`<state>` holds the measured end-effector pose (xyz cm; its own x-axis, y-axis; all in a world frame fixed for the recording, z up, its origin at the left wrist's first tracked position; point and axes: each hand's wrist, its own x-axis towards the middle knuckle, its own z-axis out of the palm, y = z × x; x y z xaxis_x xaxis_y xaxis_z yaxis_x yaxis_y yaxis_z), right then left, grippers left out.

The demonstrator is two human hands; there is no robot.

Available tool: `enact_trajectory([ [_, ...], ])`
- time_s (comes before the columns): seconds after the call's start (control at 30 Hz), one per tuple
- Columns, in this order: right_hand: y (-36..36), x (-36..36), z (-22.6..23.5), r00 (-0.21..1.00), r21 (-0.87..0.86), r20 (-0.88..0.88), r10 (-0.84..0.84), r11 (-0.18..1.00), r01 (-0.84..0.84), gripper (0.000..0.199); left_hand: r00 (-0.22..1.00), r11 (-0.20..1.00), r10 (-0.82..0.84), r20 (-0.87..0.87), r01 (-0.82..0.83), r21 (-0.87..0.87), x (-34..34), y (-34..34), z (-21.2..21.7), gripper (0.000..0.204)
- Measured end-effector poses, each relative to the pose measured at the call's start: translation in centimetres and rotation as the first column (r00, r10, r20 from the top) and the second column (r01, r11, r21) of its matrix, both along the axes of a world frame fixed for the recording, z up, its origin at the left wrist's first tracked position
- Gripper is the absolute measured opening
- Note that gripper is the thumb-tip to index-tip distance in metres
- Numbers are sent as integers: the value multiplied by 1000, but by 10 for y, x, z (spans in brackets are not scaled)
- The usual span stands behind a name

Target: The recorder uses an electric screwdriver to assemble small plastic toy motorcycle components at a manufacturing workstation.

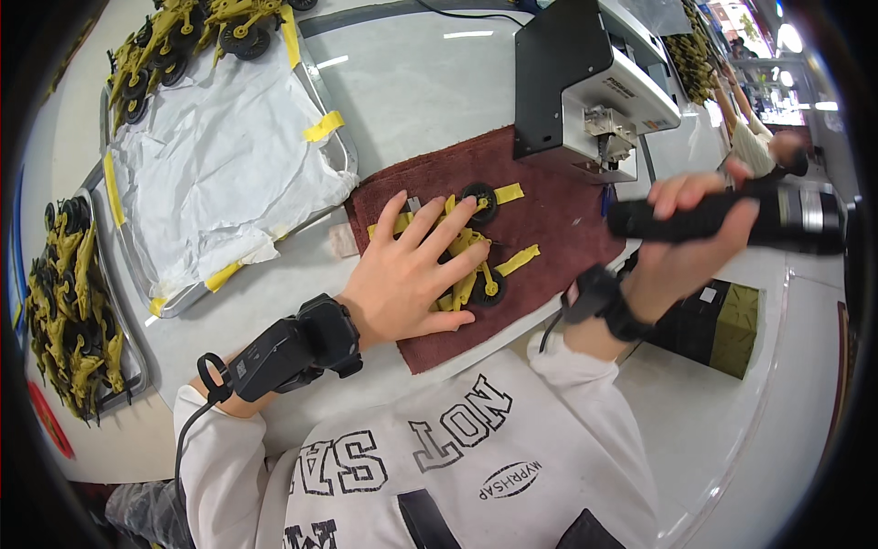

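Left hand (412,270) spread flat, pinning the yellow wheeled toy (471,247) onto the maroon cloth (558,229), lined tray (219,174) just leftward. Bare worktop (412,91) beyond. Right hand (690,238) grips a black power tool (732,220), raised past the cloth's right edge.

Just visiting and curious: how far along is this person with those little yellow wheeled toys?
Done, apparently: yellow plastic toys with black wheels heaped on the far metal tray and the left tray; whether those are finished I cannot tell. In hand: the left hand presses one yellow toy flat on the dark red cloth, while the right hand grips a black cylindrical power tool. Left: this one toy at least.
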<state>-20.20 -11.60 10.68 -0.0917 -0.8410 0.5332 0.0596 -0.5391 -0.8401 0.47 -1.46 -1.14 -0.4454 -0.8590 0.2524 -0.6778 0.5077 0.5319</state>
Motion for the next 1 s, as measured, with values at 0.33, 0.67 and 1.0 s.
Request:
enact_trajectory([
  [0.33, 78, 30, -41, 667, -55, 84, 740, 672, -739, 76, 999, 999, 11, -42, -9, 35, 1, 1, -2, 73],
  [0.67, 77, 34, -47, 623, 44, -30, 782, 624, -780, 71, 999, 1000, 13, -50, -14, -14, -1, 3, -6, 70],
  [1.0, 70, 41, -49, 638, 2, -168, 752, 647, -762, 57, 999, 999, 12, -36, -14, -52, -4, -1, -8, 68],
])
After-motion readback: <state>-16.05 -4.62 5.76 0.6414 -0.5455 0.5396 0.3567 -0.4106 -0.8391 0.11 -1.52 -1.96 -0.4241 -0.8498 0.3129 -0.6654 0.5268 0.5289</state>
